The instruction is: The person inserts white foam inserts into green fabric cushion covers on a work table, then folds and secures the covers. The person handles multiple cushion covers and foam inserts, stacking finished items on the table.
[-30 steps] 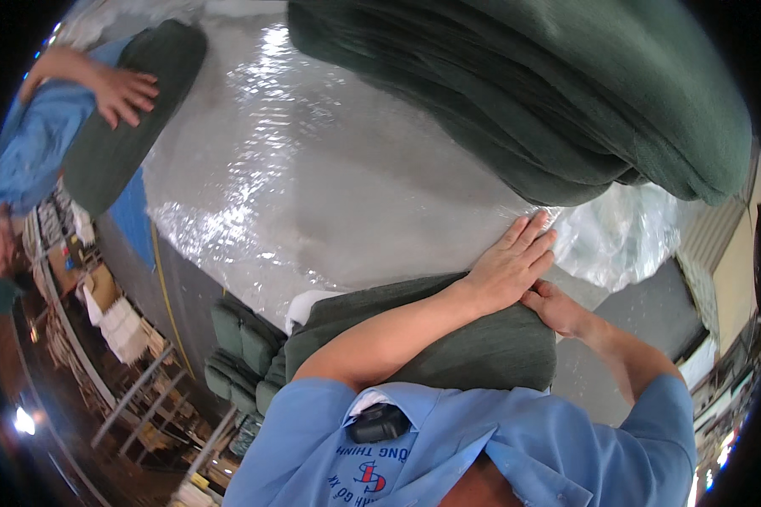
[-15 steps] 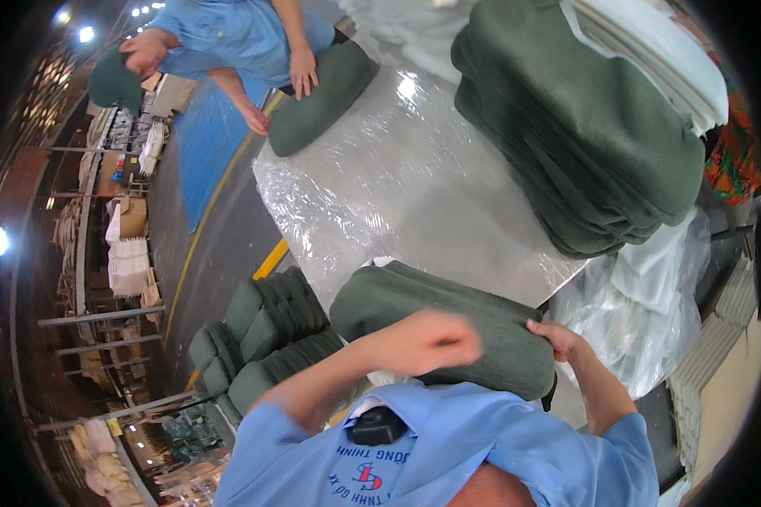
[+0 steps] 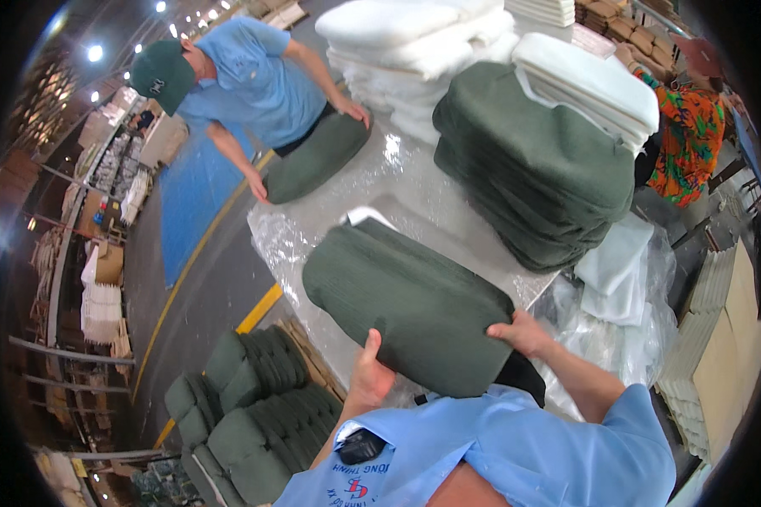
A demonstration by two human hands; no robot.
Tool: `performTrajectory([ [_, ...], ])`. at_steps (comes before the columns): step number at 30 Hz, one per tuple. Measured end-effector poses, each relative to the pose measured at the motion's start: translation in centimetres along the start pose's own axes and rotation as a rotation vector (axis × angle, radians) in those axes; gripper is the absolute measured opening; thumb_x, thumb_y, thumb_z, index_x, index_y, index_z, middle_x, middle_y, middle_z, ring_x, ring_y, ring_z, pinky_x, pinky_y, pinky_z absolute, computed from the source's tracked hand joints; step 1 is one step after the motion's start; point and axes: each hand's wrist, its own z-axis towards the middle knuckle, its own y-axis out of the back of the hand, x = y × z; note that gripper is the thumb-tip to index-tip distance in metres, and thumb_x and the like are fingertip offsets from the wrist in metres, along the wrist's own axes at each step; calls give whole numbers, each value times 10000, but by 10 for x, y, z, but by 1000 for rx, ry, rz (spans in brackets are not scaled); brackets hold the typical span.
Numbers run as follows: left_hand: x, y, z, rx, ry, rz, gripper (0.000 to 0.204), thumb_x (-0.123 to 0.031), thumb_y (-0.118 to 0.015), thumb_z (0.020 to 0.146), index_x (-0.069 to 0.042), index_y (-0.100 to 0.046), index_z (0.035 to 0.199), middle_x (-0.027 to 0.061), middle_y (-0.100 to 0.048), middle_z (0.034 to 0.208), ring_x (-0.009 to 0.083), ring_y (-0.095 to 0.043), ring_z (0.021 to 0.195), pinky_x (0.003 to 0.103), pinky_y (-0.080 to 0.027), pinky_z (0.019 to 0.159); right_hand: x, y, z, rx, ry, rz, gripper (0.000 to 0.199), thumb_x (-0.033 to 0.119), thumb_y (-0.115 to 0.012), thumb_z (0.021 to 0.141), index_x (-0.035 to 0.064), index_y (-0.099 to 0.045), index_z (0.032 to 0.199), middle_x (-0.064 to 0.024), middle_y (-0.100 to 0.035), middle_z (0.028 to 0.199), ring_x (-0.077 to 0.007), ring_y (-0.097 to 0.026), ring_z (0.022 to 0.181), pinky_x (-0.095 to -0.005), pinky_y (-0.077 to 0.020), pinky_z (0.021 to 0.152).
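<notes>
A dark green fabric cushion lies tilted in front of my body, above the near edge of the table. A bit of white padding sticks out past its far left end. My left hand grips the near edge, thumb up on the fabric and fingers hidden underneath. At the right end my right hand pinches the cushion, thumb on top. Black material shows beneath that end. Across the table, a person in a blue shirt rests both hands on another green cushion.
The plastic-wrapped table holds a tall stack of green covers and white padding piles. Several finished green cushions stand at lower left. Clear plastic with white sheets and stacked boards are on the right.
My left hand came down from above the cushion to grip its near edge. The cushion's right end swung nearer to me. My right hand kept its hold. The view shifted.
</notes>
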Motion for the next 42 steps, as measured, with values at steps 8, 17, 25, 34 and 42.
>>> performTrajectory([
  [8, -120, -72, 11, 43, -314, 621, 652, 34, -810, 865, 46, -543, 1460, 159, -675, 1368, 267, -674, 1208, 406, -523, 1060, -4, -88, 9, -124, 488, 13, 832, 216, -847, 935, 29, -337, 1566, -164, -502, 1466, -238, -524, 1322, -396, -479, 1112],
  [17, -94, -95, -15, 209, -48, 1367, 551, -20, -843, 861, 33, -615, 1360, 121, -737, 1228, 214, -697, 1110, 369, -555, 987, -32, -87, 5, -291, 348, 534, 292, 257, -808, 980, 114, -563, 1046, 27, -633, 879, -98, -590, 784, -295, -503, 722],
  [25, -43, -96, 1, 426, 231, 1877, 769, -157, -859, 851, -31, -477, 1507, 225, -705, 1298, 333, -696, 1205, 406, -540, 1025, -105, -85, -21, -390, 90, 1094, 219, 210, -780, 990, 170, -576, 1060, 20, -684, 948, -122, -631, 775, -309, -503, 687],
  [34, 35, -200, 85, 926, 259, 1596, 779, -131, -785, 916, -75, -422, 1603, 138, -609, 1397, 181, -642, 1153, 356, -519, 1025, -106, -76, -33, -350, 185, 1134, 175, 231, -628, 1094, 136, -687, 1230, 33, -732, 1084, -70, -659, 935, -286, -525, 785],
  [42, 194, -257, 158, 1464, 488, 2275, 286, -253, -672, 989, 13, -765, 1034, 178, -754, 947, 287, -721, 914, 427, -550, 828, -112, -69, -24, -453, 288, 1197, 221, 233, -575, 1123, 84, -719, 1198, 17, -752, 1083, -82, -670, 946, -301, -536, 849],
])
